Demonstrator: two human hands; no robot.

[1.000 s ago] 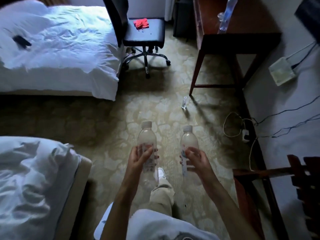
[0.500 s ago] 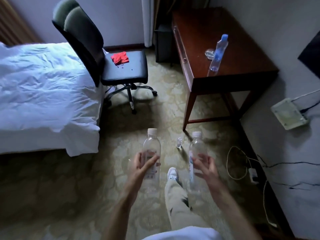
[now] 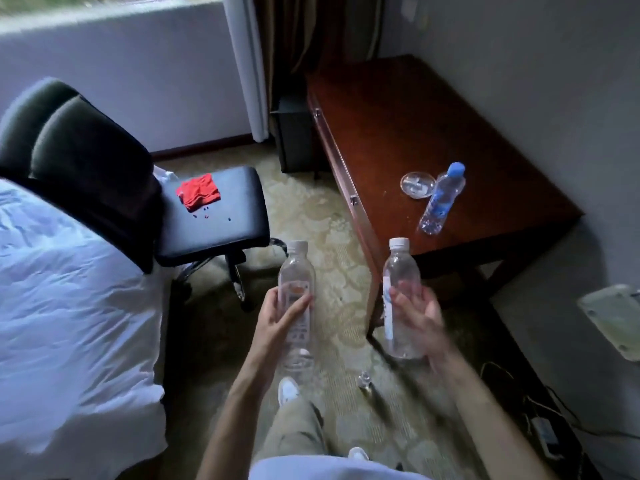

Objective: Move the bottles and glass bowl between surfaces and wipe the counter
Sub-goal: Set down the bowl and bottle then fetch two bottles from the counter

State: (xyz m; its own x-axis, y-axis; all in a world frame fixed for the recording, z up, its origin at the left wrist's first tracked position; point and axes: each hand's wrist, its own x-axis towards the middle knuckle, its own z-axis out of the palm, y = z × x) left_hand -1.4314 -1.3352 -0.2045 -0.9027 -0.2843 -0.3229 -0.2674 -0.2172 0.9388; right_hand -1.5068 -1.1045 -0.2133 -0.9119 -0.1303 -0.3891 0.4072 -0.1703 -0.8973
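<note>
The left hand (image 3: 277, 317) is wrapped around the middle of a clear bottle with a white cap (image 3: 296, 299), with the thumb across the label. The bottle stands almost straight up in the air over the carpet (image 3: 322, 216). The right hand (image 3: 417, 315) holds a second clear bottle with a white cap (image 3: 400, 282) — the fingers (image 3: 403, 299) curl round its side and the palm faces up a little. This bottle is upright too, and it is in the air just in front of the near left corner of the bench (image 3: 415, 133). The two bottles are side by side, a little apart, and touch nothing but the hands.

Below the hands are the person's trouser leg (image 3: 298, 431) and a white shoe (image 3: 288, 391) on the carpet. A tiny clear thing (image 3: 363, 380) sits on the carpet near the shoe; it is too small to tell what it is.

On the dark wooden bench, near its front edge, stands a third bottle with a blue cap (image 3: 441, 199). It looks tilted in this wide view. Just beside it, toward the back, is the glass bowl (image 3: 417, 184) — the two look very close, maybe touching.

To the left is a black chair (image 3: 207, 216) with a folded red cloth (image 3: 198, 195) on its seat. A bed with white sheets (image 3: 69, 306) fills the left side.
</note>
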